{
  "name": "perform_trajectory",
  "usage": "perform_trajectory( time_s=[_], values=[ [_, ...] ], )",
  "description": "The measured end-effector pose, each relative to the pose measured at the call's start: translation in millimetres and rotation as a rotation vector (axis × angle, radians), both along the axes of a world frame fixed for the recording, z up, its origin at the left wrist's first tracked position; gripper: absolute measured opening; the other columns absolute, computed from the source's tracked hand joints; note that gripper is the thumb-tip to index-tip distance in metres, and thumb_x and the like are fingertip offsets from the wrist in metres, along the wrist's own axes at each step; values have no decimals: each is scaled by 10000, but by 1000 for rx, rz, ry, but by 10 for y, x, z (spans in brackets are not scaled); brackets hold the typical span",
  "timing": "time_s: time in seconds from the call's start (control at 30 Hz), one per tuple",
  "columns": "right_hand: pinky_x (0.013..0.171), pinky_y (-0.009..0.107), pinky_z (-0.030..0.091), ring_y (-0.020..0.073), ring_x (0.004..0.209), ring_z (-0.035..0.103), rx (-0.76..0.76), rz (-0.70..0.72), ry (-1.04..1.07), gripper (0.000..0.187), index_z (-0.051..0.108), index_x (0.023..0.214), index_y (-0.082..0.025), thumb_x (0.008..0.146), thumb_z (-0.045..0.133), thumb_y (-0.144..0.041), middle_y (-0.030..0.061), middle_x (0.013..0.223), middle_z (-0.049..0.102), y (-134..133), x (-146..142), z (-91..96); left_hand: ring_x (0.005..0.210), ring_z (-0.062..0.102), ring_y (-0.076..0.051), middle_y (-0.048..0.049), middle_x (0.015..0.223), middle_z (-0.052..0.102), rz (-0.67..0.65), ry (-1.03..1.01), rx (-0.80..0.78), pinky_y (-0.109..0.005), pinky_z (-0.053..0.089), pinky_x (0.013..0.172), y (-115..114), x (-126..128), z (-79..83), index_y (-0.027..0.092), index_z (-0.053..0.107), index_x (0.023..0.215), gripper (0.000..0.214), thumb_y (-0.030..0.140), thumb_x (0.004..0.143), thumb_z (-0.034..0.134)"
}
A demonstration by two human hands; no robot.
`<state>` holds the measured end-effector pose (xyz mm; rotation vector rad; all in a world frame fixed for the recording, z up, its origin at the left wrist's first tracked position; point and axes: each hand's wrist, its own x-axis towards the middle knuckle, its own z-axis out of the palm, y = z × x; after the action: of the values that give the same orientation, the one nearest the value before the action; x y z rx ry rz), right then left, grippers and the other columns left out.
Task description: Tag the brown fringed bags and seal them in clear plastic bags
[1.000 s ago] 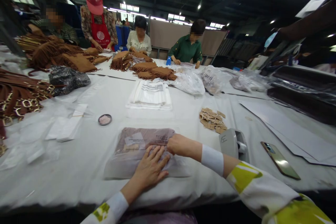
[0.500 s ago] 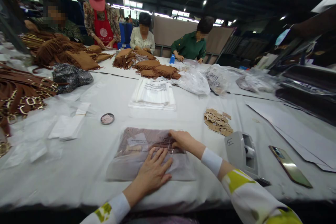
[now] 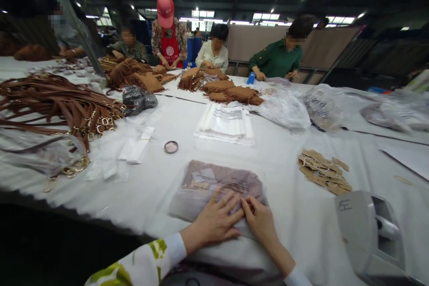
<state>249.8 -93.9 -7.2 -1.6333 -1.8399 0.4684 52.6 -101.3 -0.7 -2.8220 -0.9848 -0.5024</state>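
Observation:
A clear plastic bag with a folded brownish item and a printed label inside lies flat on the white table in front of me. My left hand rests flat on the bag's near edge, fingers spread. Beside it, touching it, my right hand presses on the bag's near right corner with its fingers together and lying flat. Neither hand holds anything.
A grey tape dispenser stands at the near right. Brown paper tags lie right of the bag, a stack of white bags behind it, a small round dish to the left. Brown straps pile at left. Several people work at the far side.
My right hand has drawn back from the bag's middle to its near edge beside my left hand. The camera has swung left, so the phone has left the view.

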Motion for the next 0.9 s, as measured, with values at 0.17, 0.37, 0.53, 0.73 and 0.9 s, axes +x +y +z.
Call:
perform_trajectory(
  time_s=[0.17, 0.37, 0.53, 0.73, 0.9],
  values=[
    [590, 280, 410, 185, 589, 617, 44, 18, -40, 381, 609, 756, -209, 918, 401, -483, 43, 673, 678, 8, 15, -13, 1382, 278, -369, -92, 1525, 325, 449, -114, -58, -686, 126, 1079, -103, -850, -239, 387, 356, 1413, 510, 487, 920, 441],
    [589, 276, 384, 177, 587, 601, 91, -5, -95, 369, 607, 762, -199, 930, 398, -453, 47, 675, 671, -12, -13, -60, 1037, 576, -245, -132, 1216, 575, 791, -746, -272, -425, 477, 902, -132, -1286, -345, 194, 283, 1449, 688, 478, 872, 527],
    [595, 281, 391, 181, 606, 604, 112, -4, -89, 389, 612, 761, -192, 936, 383, -452, 61, 696, 677, -35, -31, -53, 583, 534, -145, 55, 657, 505, 893, -909, -374, -286, 460, 638, -100, -1066, -252, 191, 425, 1360, 569, 438, 855, 510],
    [616, 305, 422, 204, 640, 633, 140, -18, -72, 404, 617, 766, -203, 942, 370, -470, 62, 707, 684, -56, -8, -84, 621, 588, -175, 32, 661, 547, 835, -734, -274, -311, 479, 640, -52, -1075, -324, 177, 471, 1299, 431, 305, 888, 442],
    [604, 306, 428, 207, 630, 634, 165, -18, -71, 398, 604, 748, -214, 945, 365, -463, 63, 699, 679, -57, 8, -105, 973, 609, -225, -92, 1048, 645, 671, -487, 153, -396, 497, 851, -100, -1116, -293, 211, 589, 1142, 357, 82, 876, 388]
  ],
)
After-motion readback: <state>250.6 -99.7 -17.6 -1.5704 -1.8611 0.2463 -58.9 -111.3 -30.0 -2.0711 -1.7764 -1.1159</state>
